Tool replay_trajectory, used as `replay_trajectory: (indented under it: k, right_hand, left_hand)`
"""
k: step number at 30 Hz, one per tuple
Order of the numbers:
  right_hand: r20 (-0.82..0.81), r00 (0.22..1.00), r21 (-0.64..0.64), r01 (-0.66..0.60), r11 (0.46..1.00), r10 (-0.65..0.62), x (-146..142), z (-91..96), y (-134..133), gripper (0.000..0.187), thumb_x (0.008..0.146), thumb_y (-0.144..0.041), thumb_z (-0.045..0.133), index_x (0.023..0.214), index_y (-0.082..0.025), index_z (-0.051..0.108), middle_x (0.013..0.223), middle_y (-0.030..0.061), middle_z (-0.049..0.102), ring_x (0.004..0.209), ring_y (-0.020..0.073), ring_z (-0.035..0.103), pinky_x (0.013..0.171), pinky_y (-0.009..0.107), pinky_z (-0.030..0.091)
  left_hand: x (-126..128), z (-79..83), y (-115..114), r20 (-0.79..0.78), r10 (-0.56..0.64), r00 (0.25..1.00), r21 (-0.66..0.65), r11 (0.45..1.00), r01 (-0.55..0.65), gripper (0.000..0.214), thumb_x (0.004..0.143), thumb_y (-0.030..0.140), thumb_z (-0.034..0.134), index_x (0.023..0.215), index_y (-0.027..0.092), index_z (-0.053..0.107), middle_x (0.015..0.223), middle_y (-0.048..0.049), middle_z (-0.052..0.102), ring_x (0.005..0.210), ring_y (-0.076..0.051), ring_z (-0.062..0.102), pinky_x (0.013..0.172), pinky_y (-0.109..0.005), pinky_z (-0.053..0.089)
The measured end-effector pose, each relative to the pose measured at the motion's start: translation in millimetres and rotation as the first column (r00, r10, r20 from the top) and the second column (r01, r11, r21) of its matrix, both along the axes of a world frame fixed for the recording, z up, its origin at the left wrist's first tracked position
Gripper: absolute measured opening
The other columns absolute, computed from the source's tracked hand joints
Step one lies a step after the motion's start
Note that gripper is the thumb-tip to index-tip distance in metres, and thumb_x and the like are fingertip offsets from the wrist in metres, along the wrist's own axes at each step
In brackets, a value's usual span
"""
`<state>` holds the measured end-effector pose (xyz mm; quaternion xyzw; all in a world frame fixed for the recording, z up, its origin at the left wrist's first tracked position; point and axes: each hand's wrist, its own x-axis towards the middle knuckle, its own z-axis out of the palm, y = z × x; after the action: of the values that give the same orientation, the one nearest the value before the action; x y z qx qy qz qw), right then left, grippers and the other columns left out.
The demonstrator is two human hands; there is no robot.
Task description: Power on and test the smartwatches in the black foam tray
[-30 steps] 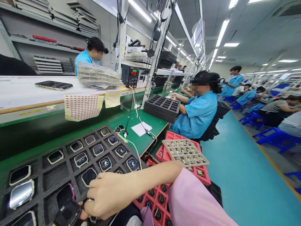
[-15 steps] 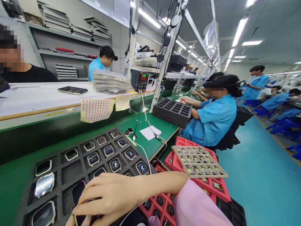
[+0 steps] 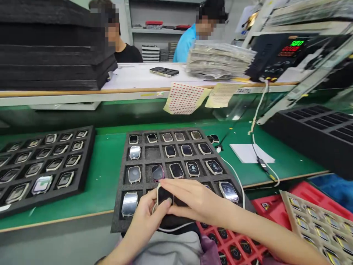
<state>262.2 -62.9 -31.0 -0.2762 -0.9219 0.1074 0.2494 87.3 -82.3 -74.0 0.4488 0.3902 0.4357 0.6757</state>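
Note:
A smartwatch (image 3: 164,195) without a strap, its screen dark, is held above the near part of a black foam tray (image 3: 153,153). My left hand (image 3: 146,211) is closed on it, thumb across the lower screen. From the right, my right hand (image 3: 194,197) has its fingers closed over the watch's top and right edge. A white cable (image 3: 234,173) runs from the bench down the tray's right side and passes below my hands; where it ends is hidden. In the tray, several watches (image 3: 192,169) lie in separate compartments, some screens lit.
A second foam tray of watches (image 3: 88,158) lies left. White papers (image 3: 249,152) and a stack of black trays (image 3: 317,136) are right. Red trays (image 3: 234,239) and a beige tray (image 3: 286,202) sit low right. Behind, a shelf (image 3: 132,92) holds a power supply (image 3: 278,57); two people are beyond.
My view has swung left and down, bringing the second watch tray and both hands into sight. The watch, largely hidden under my right hand before, now shows between both hands.

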Motion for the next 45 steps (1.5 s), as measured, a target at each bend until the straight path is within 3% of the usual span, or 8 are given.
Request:
replay_trajectory:
  k: [5, 13, 20, 30, 37, 45]
  right_hand:
    - [-0.052, 0.998, -0.078, -0.038, 0.996, 0.034, 0, -1.6, 3, 0.040, 0.094, -0.028, 0.052, 0.127, -0.007, 0.044, 0.114, 0.0169, 0.063, 0.105, 0.0225, 0.062, 0.086, 0.034, 0.054]
    - [-0.090, 0.996, -0.145, -0.038, 0.989, 0.025, 4, -10.9, 5, 0.050, 0.090, -0.027, 0.060, 0.134, -0.012, 0.042, 0.124, 0.0149, 0.058, 0.115, 0.0220, 0.056, 0.096, 0.035, 0.049]
    - [-0.171, 0.985, -0.185, -0.050, 0.982, 0.018, 4, -11.2, 8, 0.053, 0.085, -0.033, 0.068, 0.130, -0.013, 0.047, 0.122, 0.0136, 0.060, 0.113, 0.0214, 0.057, 0.097, 0.034, 0.048]
    - [-0.170, 0.980, -0.146, -0.129, 0.981, 0.103, 11, -8.7, 21, 0.055, 0.083, -0.033, 0.069, 0.129, -0.013, 0.048, 0.121, 0.0127, 0.061, 0.112, 0.0212, 0.057, 0.098, 0.035, 0.047]
    - [-0.134, 0.983, -0.167, -0.148, 0.975, 0.126, 15, -7.6, 30, 0.052, 0.085, -0.032, 0.068, 0.129, -0.013, 0.047, 0.117, 0.0118, 0.063, 0.106, 0.0208, 0.059, 0.095, 0.036, 0.047]
    - [-0.165, 0.981, -0.153, -0.131, 0.980, 0.105, 14, -11.7, 26, 0.045, 0.085, -0.033, 0.067, 0.122, -0.012, 0.051, 0.112, 0.0127, 0.063, 0.103, 0.0225, 0.058, 0.090, 0.038, 0.048]
  left_hand:
    - [-5, -3.0, 0, 0.000, -0.113, 0.994, 0.062, 0.992, 0.113, 0.035, 0.086, 0.033, 0.058, 0.112, 0.011, 0.063, 0.111, -0.0123, 0.066, 0.108, -0.028, 0.056, 0.094, -0.036, 0.040]
    - [-2, -12.0, 1, 0.077, -0.113, 0.991, 0.040, 0.993, 0.111, 0.037, 0.085, 0.035, 0.059, 0.115, 0.013, 0.062, 0.111, -0.0121, 0.066, 0.108, -0.028, 0.056, 0.098, -0.039, 0.038]
    - [-3, -17.9, 0, 0.053, -0.111, 0.992, 0.015, 0.994, 0.110, 0.031, 0.085, 0.034, 0.060, 0.110, 0.016, 0.065, 0.104, -0.0081, 0.067, 0.102, -0.024, 0.057, 0.092, -0.034, 0.041]
    - [4, 1.5, 2, -0.026, -0.085, 0.996, 0.068, 0.994, 0.087, 0.028, 0.087, 0.030, 0.056, 0.110, 0.014, 0.063, 0.104, -0.0066, 0.068, 0.099, -0.022, 0.056, 0.087, -0.029, 0.041]
    - [10, 0.0, 3, -0.088, -0.054, 0.995, 0.073, 0.995, 0.061, 0.030, 0.088, 0.033, 0.054, 0.112, 0.015, 0.061, 0.108, -0.0067, 0.066, 0.103, -0.024, 0.055, 0.088, -0.029, 0.041]
    - [10, 0.6, 2, -0.136, -0.080, 0.987, 0.053, 0.995, 0.088, 0.027, 0.089, 0.034, 0.052, 0.107, 0.015, 0.061, 0.099, -0.0048, 0.065, 0.094, -0.022, 0.054, 0.083, -0.028, 0.042]
